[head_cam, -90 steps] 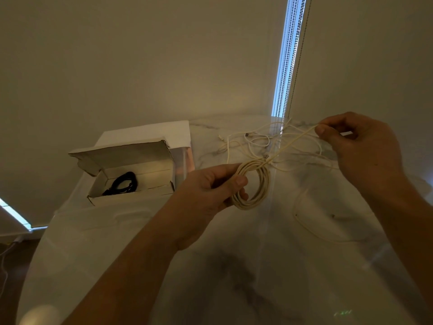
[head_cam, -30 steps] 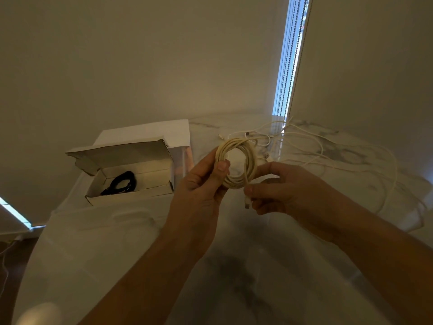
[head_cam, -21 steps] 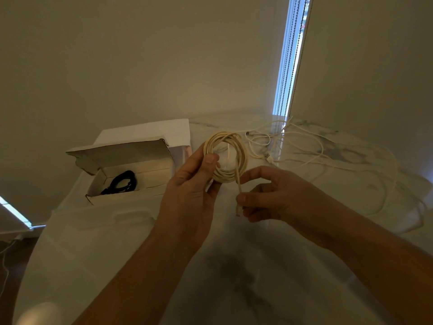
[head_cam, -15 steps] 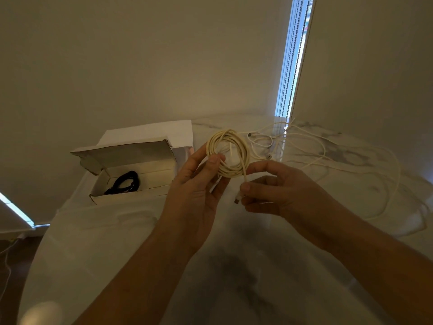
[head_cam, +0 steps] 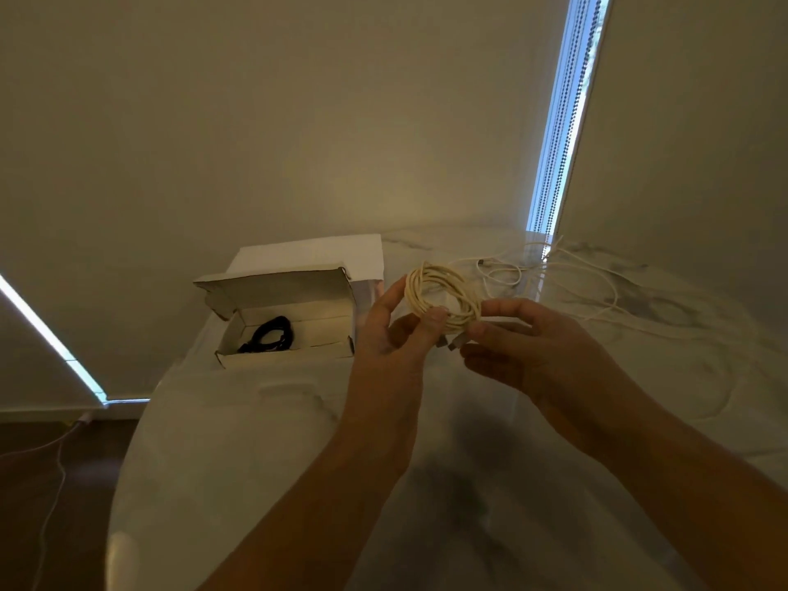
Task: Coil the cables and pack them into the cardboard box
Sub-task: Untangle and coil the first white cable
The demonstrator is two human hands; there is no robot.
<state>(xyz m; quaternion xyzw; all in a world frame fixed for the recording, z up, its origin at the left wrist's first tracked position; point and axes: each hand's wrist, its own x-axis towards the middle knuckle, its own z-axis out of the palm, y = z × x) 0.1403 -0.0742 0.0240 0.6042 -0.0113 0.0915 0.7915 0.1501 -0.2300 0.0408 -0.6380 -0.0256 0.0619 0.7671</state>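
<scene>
We held the cream coiled cable (head_cam: 443, 298) up above the marble desk (head_cam: 264, 441) with both hands. Our left hand (head_cam: 394, 334) pinched the coil's lower left side between thumb and fingers. Our right hand (head_cam: 524, 347) gripped the coil's lower right edge, where the cable's plug end (head_cam: 453, 344) hung just below the loops. To the left, the cardboard box (head_cam: 281, 356) sat open on the desk with its lid flap raised, and a coiled black cable (head_cam: 268, 334) lay inside it. Behind our hands, loose white cables (head_cam: 567, 283) lay tangled across the far right of the desk, well apart from the box. A white lead (head_cam: 51, 484) trailed over the dark floor at the lower left.
</scene>
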